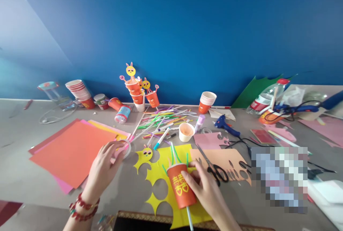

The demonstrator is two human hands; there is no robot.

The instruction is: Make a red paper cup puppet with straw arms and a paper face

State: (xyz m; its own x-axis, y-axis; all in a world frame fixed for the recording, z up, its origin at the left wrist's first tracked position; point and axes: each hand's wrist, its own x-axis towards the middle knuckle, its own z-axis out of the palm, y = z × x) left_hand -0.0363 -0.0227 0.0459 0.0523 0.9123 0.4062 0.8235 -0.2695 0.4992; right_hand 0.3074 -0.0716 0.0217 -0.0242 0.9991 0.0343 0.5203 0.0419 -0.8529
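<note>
My left hand (105, 161) is closed round a roll of clear tape (128, 149), at the edge of the stacked coloured paper (72, 152). In my right hand (203, 182) is a red paper cup (180, 188) with gold lettering, gripped by its side and tilted over yellow paper (166, 166) with round cut-outs. A pale straw (189, 218) sticks out below the cup, and green strips (175, 154) rise from its top. Between the hands lies a yellow rabbit-face cutout (147, 153). Black-handled scissors (218, 173) rest just right of my right hand.
Finished-looking rabbit cups (136, 91) stand against the blue wall. Loose straws (163, 118) are heaped mid-table, with a white cup (187, 132) and glue stick (199, 122) nearby. A blue glue gun (226, 125), its cord, and a plastic bottle (265, 98) are on the right.
</note>
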